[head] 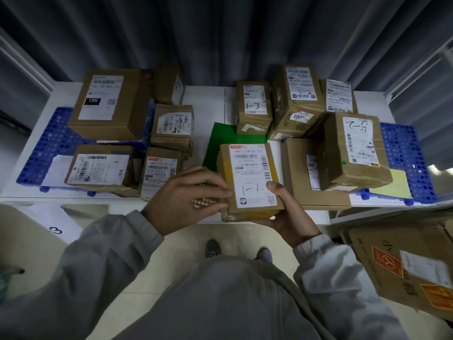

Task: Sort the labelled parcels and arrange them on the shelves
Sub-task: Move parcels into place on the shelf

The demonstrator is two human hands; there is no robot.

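While your left hand [188,192] presses its side and your right hand [289,214] grips it from below, the small parcel [250,180] sits at 6 o'clock on the desk [206,99]. Many boxes look sorted; this one still needs a place.

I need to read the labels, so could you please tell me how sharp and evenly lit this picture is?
Head view: dim, wide-angle bending at the edges; the label on the held parcel shows barcodes, but its small print is blurred; both hands look sharp enough.
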